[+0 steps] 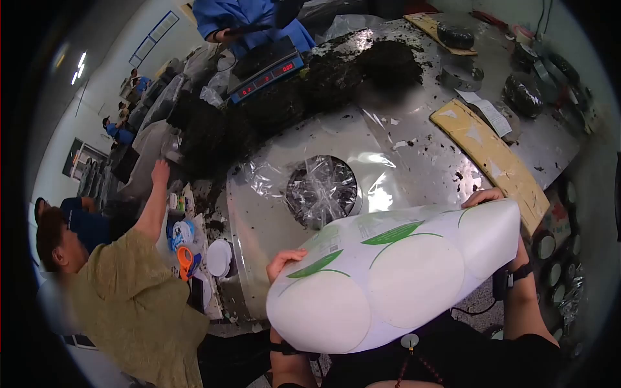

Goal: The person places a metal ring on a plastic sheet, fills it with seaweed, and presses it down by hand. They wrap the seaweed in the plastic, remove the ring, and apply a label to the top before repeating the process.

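A large sheet of white paper (417,278) printed with big circles and green leaf shapes curves in front of me, close to my body. My left hand (286,262) grips its left edge, with the thumb and part of the fingers hidden by the paper. At the far right edge, my right hand (484,196) has its fingers bent over the top of the sheet. Just beyond the sheet, clear plastic film (322,187) lies crumpled over a round dark opening or mould in the metal table (259,223).
Dark crumbly material (388,64) is heaped at the back beside a blue digital scale (266,74). A yellowish board (491,161) lies right. Orange tape (186,260) and a white lid (219,257) sit left, near a co-worker (129,278). Another person (255,22) stands across.
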Demonstrator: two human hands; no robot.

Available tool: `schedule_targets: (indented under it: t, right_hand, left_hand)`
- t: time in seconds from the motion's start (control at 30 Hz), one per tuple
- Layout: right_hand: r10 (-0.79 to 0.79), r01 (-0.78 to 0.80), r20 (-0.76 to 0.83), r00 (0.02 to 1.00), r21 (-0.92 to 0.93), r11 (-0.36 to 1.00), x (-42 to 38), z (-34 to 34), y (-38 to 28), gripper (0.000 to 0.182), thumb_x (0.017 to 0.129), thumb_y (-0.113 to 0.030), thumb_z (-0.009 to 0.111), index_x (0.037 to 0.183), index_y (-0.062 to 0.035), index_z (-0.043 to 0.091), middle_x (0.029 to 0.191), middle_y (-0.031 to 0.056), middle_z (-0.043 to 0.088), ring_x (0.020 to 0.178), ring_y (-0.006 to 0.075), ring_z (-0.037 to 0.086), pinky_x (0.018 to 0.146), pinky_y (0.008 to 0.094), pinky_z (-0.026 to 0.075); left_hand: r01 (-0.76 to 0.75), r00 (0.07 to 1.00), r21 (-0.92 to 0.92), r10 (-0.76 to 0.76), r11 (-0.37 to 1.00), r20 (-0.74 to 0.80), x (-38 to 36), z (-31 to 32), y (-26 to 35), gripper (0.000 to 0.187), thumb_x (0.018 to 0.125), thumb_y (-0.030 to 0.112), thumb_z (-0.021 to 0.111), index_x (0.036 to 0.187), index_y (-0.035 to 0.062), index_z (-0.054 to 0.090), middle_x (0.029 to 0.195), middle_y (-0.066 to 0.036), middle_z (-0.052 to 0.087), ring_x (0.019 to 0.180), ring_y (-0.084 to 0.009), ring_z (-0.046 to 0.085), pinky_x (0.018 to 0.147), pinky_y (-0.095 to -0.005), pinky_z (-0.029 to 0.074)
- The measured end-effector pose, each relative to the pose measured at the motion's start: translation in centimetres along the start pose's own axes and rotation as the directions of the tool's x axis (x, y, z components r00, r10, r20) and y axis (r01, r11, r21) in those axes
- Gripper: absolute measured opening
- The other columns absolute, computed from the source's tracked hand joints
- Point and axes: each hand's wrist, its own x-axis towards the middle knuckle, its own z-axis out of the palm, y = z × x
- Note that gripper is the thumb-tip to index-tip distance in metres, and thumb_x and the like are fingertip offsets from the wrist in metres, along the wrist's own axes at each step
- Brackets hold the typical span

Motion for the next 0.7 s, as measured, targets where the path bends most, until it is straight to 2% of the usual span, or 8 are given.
schedule_targets:
  t: [0.1,0.13,0.2,0.27,0.3,0.47,0.63,0.7]
  right_hand:
    - [-0.126,0.042,-0.204,0.971,-0.374,0.926,-4.1,-2.9,-1.5,0.029,0.094,-0.022,0.068,0.110,0.0028,0.064,0.103,0.0133,0.068,0.097,0.0216,0.064,0.085,0.0318,0.053]
    - [-0.349,0.265,-0.020,0.937,-0.611,0.746,-5.4,-7.2,0.3,0.028,0.092,-0.014,0.070,0.115,0.0018,0.069,0.120,0.0150,0.069,0.101,0.0247,0.068,0.089,0.0335,0.055]
    - [0.104,-0.073,-0.530,0.842,0.080,0.994,-9.3,-9.0,2.9,0.037,0.093,-0.012,0.070,0.126,0.0016,0.063,0.123,0.0145,0.068,0.107,0.0270,0.067,0.093,0.0372,0.055]
    - [0.560,-0.180,-0.504,0.657,0.616,0.766,-14.9,-13.3,5.0,0.053,0.093,-0.013,0.070,0.141,0.0009,0.052,0.130,0.0153,0.065,0.120,0.0297,0.063,0.101,0.0431,0.053]
    - [0.566,-0.356,-0.460,0.684,0.468,0.809,-15.5,-10.3,2.4,0.051,0.092,-0.015,0.071,0.138,0.0013,0.055,0.128,0.0165,0.066,0.116,0.0289,0.066,0.099,0.0426,0.054]
    - [0.869,-0.530,-0.382,0.314,0.689,0.494,-29.6,-10.5,10.5,0.046,0.091,-0.014,0.071,0.131,0.0062,0.057,0.116,0.0178,0.070,0.098,0.0298,0.072,0.089,0.0422,0.058]
    - [0.879,-0.344,-0.357,0.314,0.821,0.456,-32.2,-6.6,10.2,0.048,0.092,-0.013,0.071,0.132,0.0078,0.055,0.118,0.0215,0.069,0.099,0.0312,0.072,0.087,0.0434,0.061]
    - [0.887,-0.285,-0.329,0.324,0.860,0.423,-31.9,-5.5,9.5,0.048,0.093,-0.013,0.070,0.133,0.0078,0.054,0.118,0.0226,0.068,0.101,0.0322,0.072,0.088,0.0438,0.061]
  left_hand:
    - [0.115,0.968,0.296,-0.040,0.948,-0.249,-1.7,-0.3,-1.3,0.030,0.096,0.017,0.070,0.120,0.0002,0.064,0.119,-0.016,0.069,0.107,-0.0259,0.067,0.104,-0.0419,0.050]
    - [0.212,0.942,-0.041,-0.216,0.976,-0.256,0.1,0.9,-0.3,0.030,0.097,0.018,0.068,0.121,-0.0001,0.064,0.116,-0.015,0.070,0.104,-0.0250,0.068,0.101,-0.0410,0.052]
    - [0.353,0.841,-0.643,-0.531,0.680,-0.100,5.1,4.0,2.8,0.030,0.100,0.019,0.065,0.123,-0.0006,0.065,0.111,-0.013,0.071,0.099,-0.0230,0.069,0.094,-0.0392,0.055]
    - [0.544,0.822,-0.470,-0.554,0.695,0.133,10.4,9.5,5.7,0.040,0.101,0.024,0.065,0.129,-0.0034,0.061,0.115,-0.012,0.070,0.100,-0.0222,0.069,0.092,-0.0357,0.055]
    - [0.519,0.825,0.009,-0.504,0.854,0.254,12.8,13.6,6.6,0.050,0.099,0.028,0.068,0.135,-0.0058,0.056,0.121,-0.013,0.068,0.102,-0.0224,0.068,0.093,-0.0331,0.054]
    - [0.488,0.636,0.523,-0.695,0.699,0.336,16.8,22.5,-7.9,0.071,0.088,0.049,0.077,0.125,-0.0104,0.062,0.112,-0.020,0.072,0.098,-0.0291,0.070,0.086,-0.0393,0.055]
    - [0.052,0.860,0.750,-0.411,0.659,0.303,18.9,23.6,-2.6,0.060,0.088,0.050,0.076,0.118,-0.0015,0.065,0.115,-0.023,0.069,0.104,-0.0353,0.068,0.088,-0.0418,0.053]
    - [-0.458,0.860,0.746,0.453,0.484,0.234,17.7,22.2,-1.0,0.042,0.092,0.038,0.074,0.111,0.0016,0.065,0.095,-0.017,0.069,0.089,-0.0325,0.068,0.082,-0.0421,0.054]
